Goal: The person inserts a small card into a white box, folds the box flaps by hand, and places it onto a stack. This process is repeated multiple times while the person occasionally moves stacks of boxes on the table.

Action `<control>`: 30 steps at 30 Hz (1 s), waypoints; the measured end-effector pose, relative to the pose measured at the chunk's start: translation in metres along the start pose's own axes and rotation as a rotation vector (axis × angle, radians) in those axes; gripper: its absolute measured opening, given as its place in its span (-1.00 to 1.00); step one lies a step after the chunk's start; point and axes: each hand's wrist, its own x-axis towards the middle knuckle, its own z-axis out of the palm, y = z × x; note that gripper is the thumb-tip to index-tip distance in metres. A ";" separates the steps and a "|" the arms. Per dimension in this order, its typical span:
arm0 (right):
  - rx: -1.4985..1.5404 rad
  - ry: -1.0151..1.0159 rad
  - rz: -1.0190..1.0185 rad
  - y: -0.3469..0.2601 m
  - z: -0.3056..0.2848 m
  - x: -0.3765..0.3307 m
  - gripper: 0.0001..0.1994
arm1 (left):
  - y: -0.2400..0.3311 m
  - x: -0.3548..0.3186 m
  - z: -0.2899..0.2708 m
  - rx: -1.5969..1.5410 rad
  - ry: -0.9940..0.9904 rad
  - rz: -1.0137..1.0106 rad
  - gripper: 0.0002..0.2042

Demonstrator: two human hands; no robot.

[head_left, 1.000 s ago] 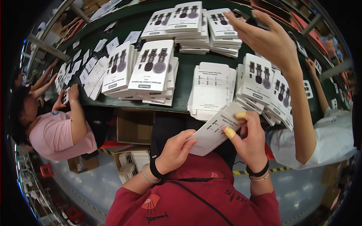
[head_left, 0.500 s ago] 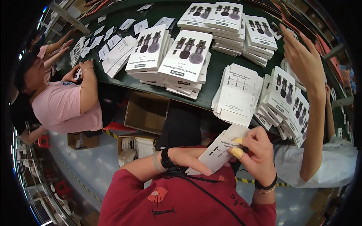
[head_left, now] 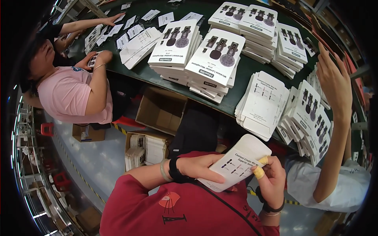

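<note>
Carton: flat white box blank [head_left: 240,163], dark print on its face, held close to the chest, below the near edge of the bench [head_left: 252,67], tilted up to the right.
Left hand: [head_left: 199,167] laid on the carton's lower left part, fingers stretched flat over the panel, thumb side under the edge. Black wristband and a pale bangle on the wrist.
Right hand: [head_left: 271,181] pinches the carton's right edge between thumb and forefinger. Yellow tape on two fingertips [head_left: 258,172]. Dark band on the wrist.
Bench: dark green top, runs across the upper part of the view.
Printed stacks: white boxes with dark product pictures, two piles at centre [head_left: 197,51], more piles behind [head_left: 260,27] and a fanned row at right [head_left: 311,118].
Plain stack: blank-side cartons [head_left: 264,102], just left of the fanned row, nearest to the held carton.
Loose cards: small white sheets [head_left: 130,31] spread over the bench's left end.
Person left: pink shirt [head_left: 71,94], hands on the bench among the cards.
Person right: raised hand [head_left: 334,78] above the fanned row, white top below.
Under bench: open brown box [head_left: 161,112], beside it a box of white packs [head_left: 145,147] on the floor.
</note>
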 end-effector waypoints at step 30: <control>0.990 -0.104 0.286 0.023 -0.007 0.014 -0.51 | 0.008 0.008 0.024 0.540 0.572 0.389 -0.43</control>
